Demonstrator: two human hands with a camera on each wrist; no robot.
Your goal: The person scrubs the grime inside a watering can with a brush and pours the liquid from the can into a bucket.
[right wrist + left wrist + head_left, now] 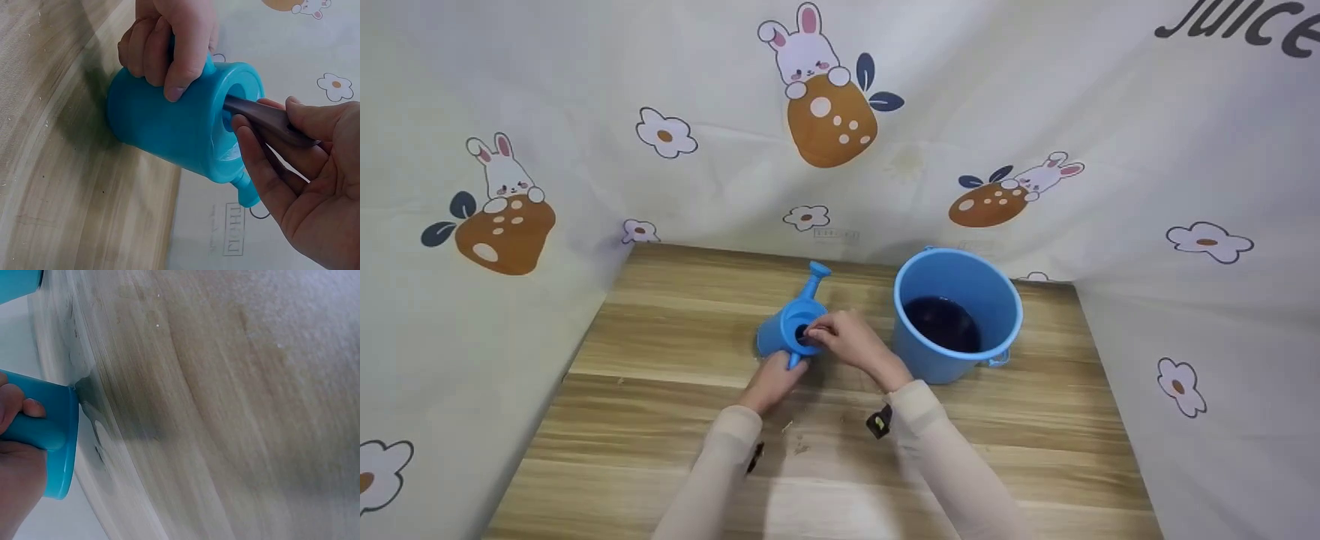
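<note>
A blue watering can stands on the wooden table, its spout pointing toward the back wall. My left hand grips the can's handle, fingers wrapped round it in the right wrist view. With thumb and fingers, my right hand pinches a dark brown handle of a slim tool. The tool reaches down through the round opening in the can's top, so its lower end is hidden inside. In the left wrist view, the lower part of the can shows beside my left hand.
Right of the can stands a blue bucket with dark liquid in it. Wet spots and small bits mark the wooden table. A printed cloth with rabbits and flowers hangs round the back and sides.
</note>
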